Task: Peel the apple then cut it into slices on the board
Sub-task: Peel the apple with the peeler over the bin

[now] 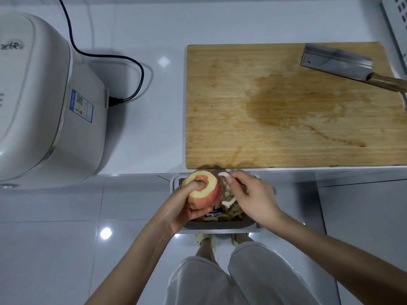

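A white rice cooker (44, 95) sits on the counter at the left. The left hand (176, 213) holds the apple (203, 191) tight, thumb on top, over a bin (217, 230) of peels. The apple is partly peeled. The right hand (253, 194) grips a white peeler (228, 202) just beside the apple. Further right, the board (286, 119) has a big knife (337, 62) on it

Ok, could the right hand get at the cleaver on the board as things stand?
Likely yes: bare board lies between, and the handle of the cleaver points rightward. But the right hand holds a peeler, which it must put down first.
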`<action>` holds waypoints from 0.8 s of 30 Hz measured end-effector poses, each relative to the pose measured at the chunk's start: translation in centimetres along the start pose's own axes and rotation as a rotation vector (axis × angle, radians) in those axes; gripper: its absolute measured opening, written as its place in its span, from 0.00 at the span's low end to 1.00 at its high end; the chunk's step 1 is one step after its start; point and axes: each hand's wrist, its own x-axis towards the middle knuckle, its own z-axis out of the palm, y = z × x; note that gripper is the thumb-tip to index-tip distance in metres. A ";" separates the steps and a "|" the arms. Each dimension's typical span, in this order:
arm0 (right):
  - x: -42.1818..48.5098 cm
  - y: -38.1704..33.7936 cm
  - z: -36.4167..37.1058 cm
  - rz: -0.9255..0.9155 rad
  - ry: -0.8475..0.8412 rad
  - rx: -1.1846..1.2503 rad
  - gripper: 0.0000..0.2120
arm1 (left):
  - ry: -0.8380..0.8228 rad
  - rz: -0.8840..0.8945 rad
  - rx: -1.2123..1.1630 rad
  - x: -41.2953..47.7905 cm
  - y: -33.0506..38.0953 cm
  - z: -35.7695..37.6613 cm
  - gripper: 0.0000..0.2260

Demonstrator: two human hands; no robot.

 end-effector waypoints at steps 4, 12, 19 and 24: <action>0.5 -1.4 0.8 -0.468 0.307 -0.345 0.13 | -0.005 0.069 0.012 0.0 -0.5 0.9 0.11; 0.7 -1.1 0.8 -0.546 0.310 -0.291 0.13 | 0.022 0.066 0.139 -0.7 -1.0 0.6 0.14; 1.7 0.5 0.7 -0.498 0.171 -0.166 0.15 | -0.088 -0.096 0.152 -1.2 0.1 -1.4 0.25; 1.8 -0.3 0.8 -0.573 0.113 -0.133 0.15 | -0.148 -0.169 0.179 -1.3 0.6 -2.5 0.30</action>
